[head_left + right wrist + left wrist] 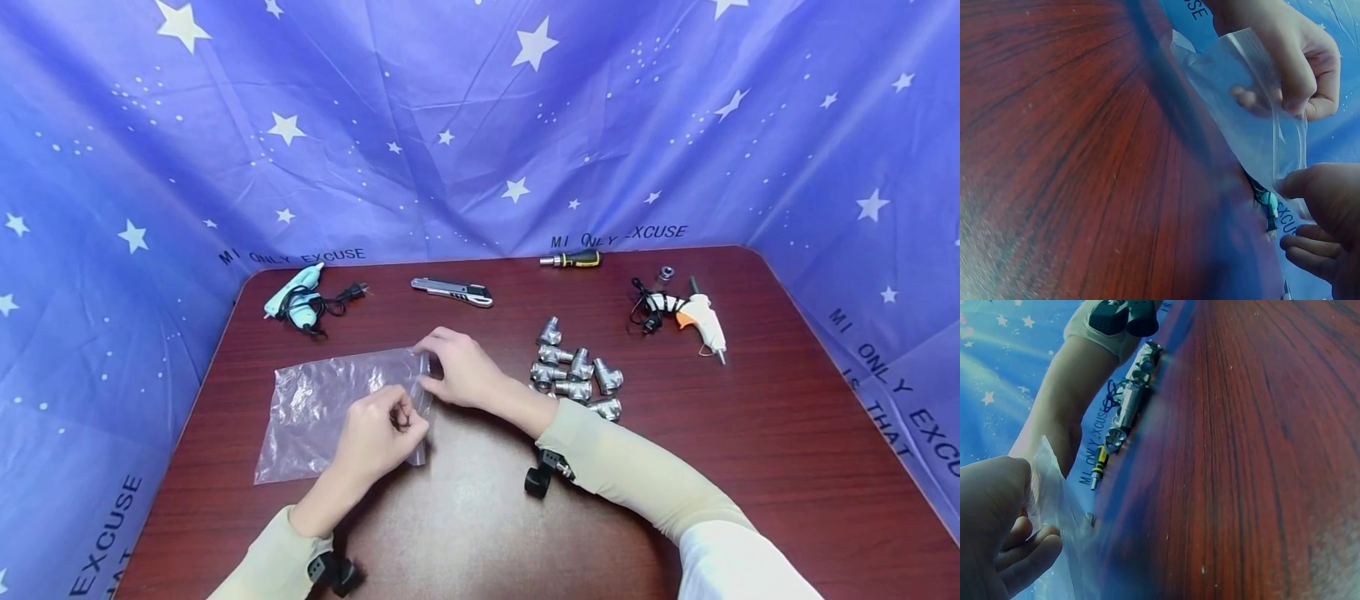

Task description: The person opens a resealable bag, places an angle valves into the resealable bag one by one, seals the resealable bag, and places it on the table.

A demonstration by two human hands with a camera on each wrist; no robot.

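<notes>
A clear zip-lock plastic bag (311,417) is spread at the left of the table, its zip edge facing right. My left hand (378,433) pinches that edge near its middle, thumb against curled fingers. Farther along the same edge, my right hand (467,371) grips the bag near its far corner with thumb and fingers. The right wrist view shows the bag's film (1235,119) raised, with the left hand (1300,69) above and the right hand (1338,206) below. Part of the bag is hidden behind the left hand in the head view.
Several metal pipe fittings (573,389) lie beside my right forearm. Along the back are a light-blue glue gun (300,304), a utility knife (452,291), a screwdriver (573,259), a small metal piece (666,272) and a white glue gun (702,317). Starry blue cloth (450,108) surrounds the table.
</notes>
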